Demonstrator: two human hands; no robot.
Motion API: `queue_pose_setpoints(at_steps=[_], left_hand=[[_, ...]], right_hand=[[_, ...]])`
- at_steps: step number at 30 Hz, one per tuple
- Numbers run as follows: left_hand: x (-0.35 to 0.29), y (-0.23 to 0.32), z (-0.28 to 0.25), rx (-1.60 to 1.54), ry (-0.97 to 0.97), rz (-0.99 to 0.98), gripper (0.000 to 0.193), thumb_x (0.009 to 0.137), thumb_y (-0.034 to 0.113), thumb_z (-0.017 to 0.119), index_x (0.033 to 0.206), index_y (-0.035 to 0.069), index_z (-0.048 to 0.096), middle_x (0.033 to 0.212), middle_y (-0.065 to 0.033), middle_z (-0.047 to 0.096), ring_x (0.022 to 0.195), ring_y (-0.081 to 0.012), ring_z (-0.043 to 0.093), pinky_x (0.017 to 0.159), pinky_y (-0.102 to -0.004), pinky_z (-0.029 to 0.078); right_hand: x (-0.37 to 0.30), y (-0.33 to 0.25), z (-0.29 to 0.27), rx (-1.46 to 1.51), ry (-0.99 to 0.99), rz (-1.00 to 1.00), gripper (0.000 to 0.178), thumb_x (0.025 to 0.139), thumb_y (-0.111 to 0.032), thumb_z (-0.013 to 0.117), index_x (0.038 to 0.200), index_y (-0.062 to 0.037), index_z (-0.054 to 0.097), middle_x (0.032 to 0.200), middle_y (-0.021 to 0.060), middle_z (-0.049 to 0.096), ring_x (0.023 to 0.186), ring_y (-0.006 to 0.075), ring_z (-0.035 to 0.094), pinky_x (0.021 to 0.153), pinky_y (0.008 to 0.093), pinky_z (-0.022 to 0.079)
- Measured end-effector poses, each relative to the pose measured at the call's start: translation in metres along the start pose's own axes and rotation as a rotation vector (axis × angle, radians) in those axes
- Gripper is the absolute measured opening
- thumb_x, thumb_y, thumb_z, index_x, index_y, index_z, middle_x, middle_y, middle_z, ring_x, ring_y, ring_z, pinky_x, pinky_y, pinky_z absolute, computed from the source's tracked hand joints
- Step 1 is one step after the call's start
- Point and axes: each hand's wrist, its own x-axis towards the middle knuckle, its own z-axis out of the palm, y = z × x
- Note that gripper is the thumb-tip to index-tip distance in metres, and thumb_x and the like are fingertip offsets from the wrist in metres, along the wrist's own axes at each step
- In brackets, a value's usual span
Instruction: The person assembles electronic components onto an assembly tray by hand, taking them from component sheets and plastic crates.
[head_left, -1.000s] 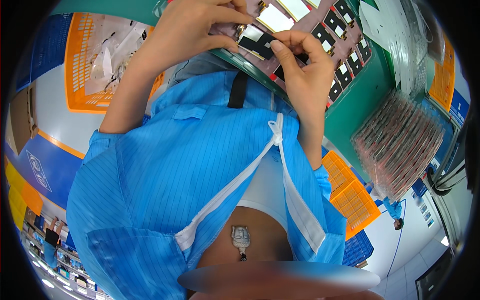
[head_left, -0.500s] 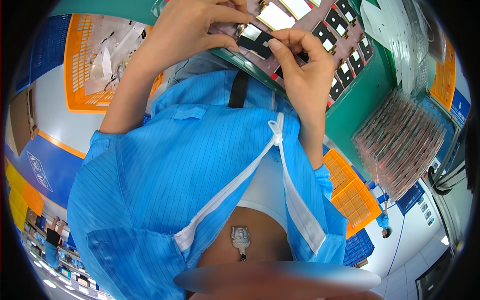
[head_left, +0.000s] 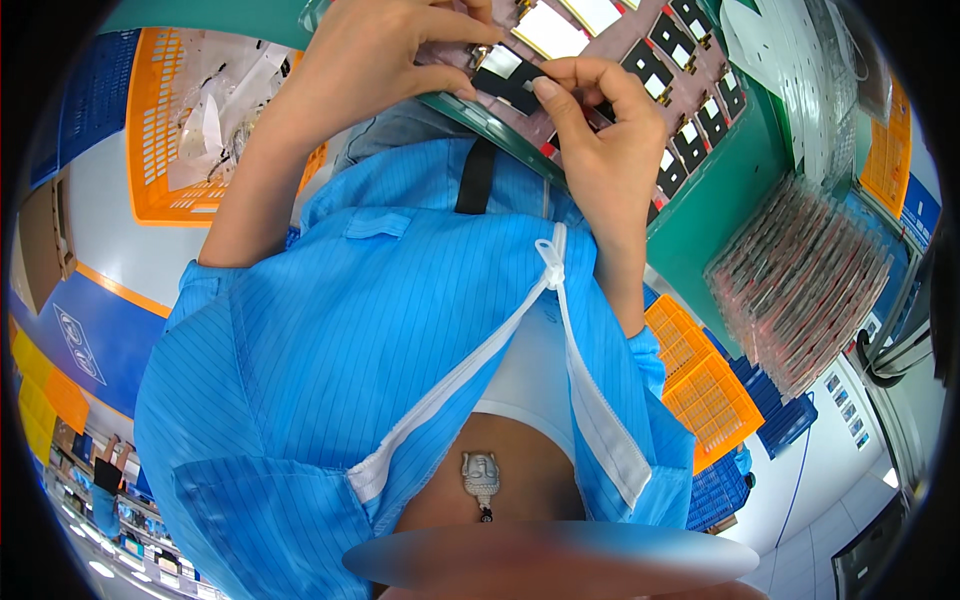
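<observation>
Between my two hands is a small flat panel (head_left: 508, 92), black with a white patch, which looks like a small display part. The fingers of my left hand (head_left: 385, 60) pinch its left end, where a small metallic piece shows at the fingertips. My right hand (head_left: 610, 130) grips the other end between thumb and forefinger, the thumb lying over the black face. Beneath them is a pinkish tray (head_left: 606, 55) with rows of similar black-and-white parts (head_left: 672, 42) and some larger white panels (head_left: 550, 30). My hands cover part of its near side.
A green work surface (head_left: 725, 235) lies under the tray. To the left stands an orange basket (head_left: 150, 205) holding clear plastic bags. At the right are a stack of clear trays (head_left: 800, 290), pale plastic trays (head_left: 785, 80) and orange crates (head_left: 705, 390).
My right hand has shifted very slightly left, and the panel stays between both hands. In the right background, a person in blue has passed mostly out of sight behind the crates.
</observation>
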Motion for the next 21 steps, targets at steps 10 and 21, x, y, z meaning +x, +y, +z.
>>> queue_pose_setpoints(at_steps=[10, 21], left_hand=[[0.001, 0.003, -0.001, 0.016, -0.006, -0.031, 0.045, 0.055, 0.009, 0.084, 0.098, 0.004, 0.072, 0.098, -0.0052, 0.065, 0.082, -0.0219, 0.065, 0.068, -0.0313, 0.053], [0.004, 0.006, -0.005, 0.046, -0.032, -0.003, 0.044, 0.057, 0.009, 0.083, 0.099, 0.004, 0.071, 0.099, -0.0060, 0.065, 0.083, -0.0234, 0.065, 0.069, -0.0319, 0.052]], right_hand=[[0.000, -0.001, 0.001, -0.048, 0.005, -0.041, 0.011, 0.073, -0.005, 0.077, 0.083, -0.0035, 0.072, 0.067, 0.0056, 0.064, 0.063, 0.0172, 0.054, 0.057, 0.0313, 0.044], [-0.005, 0.005, 0.007, -0.255, -0.004, -0.161, 0.013, 0.075, -0.013, 0.076, 0.086, -0.0127, 0.070, 0.074, -0.0021, 0.064, 0.078, 0.0193, 0.056, 0.080, 0.0363, 0.034]])
